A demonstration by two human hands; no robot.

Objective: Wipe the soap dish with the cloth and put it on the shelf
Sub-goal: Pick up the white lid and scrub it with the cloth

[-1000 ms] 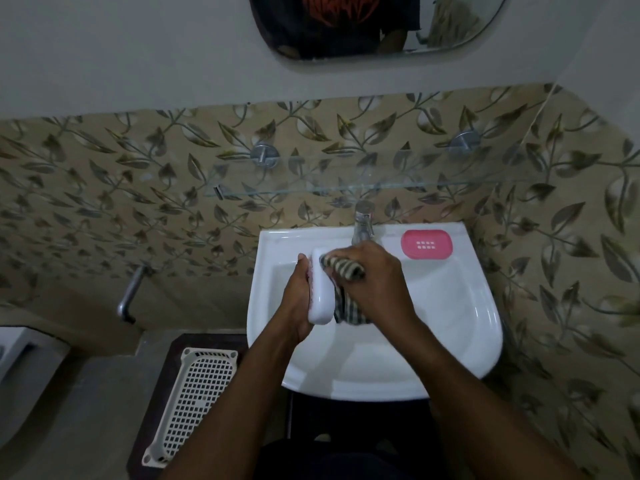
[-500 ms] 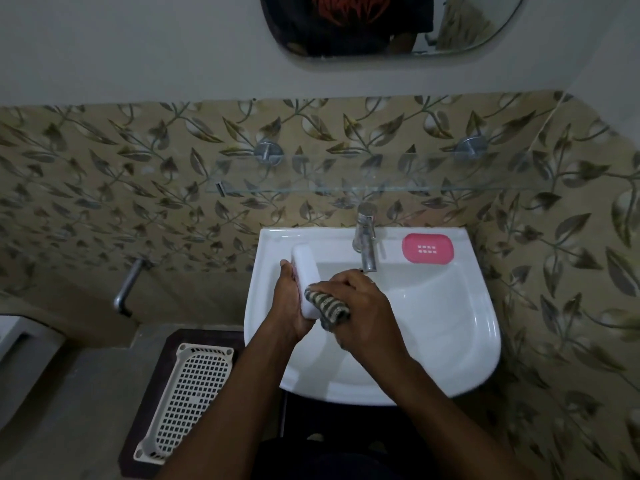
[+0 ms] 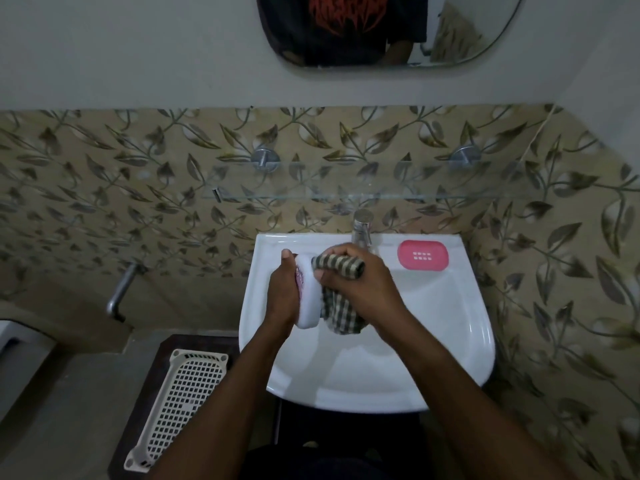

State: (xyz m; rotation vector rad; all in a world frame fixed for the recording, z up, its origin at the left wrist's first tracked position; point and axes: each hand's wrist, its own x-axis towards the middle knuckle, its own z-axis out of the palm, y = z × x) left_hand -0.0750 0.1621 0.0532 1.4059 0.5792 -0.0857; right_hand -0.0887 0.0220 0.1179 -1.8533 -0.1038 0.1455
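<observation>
My left hand (image 3: 282, 292) holds a white soap dish (image 3: 309, 299) on edge over the white sink (image 3: 450, 341), its pink inside facing left. My right hand (image 3: 360, 285) grips a striped and checked cloth (image 3: 341, 315) and presses it against the dish's white outer side; the cloth's tail hangs below my fingers. A glass shelf (image 3: 363, 194) is fixed to the tiled wall above the sink, on two round metal mounts.
A pink perforated soap dish insert (image 3: 422, 255) lies on the sink's back right ledge, next to the metal tap (image 3: 362, 226). A white plastic basket (image 3: 180, 403) sits on a dark stand at lower left. A metal pipe (image 3: 119, 292) juts from the left wall. A mirror (image 3: 381, 29) hangs above.
My right hand with the cloth has slid back up along the dish, from its lower end to its upper part. The dish stays in my left hand over the sink.
</observation>
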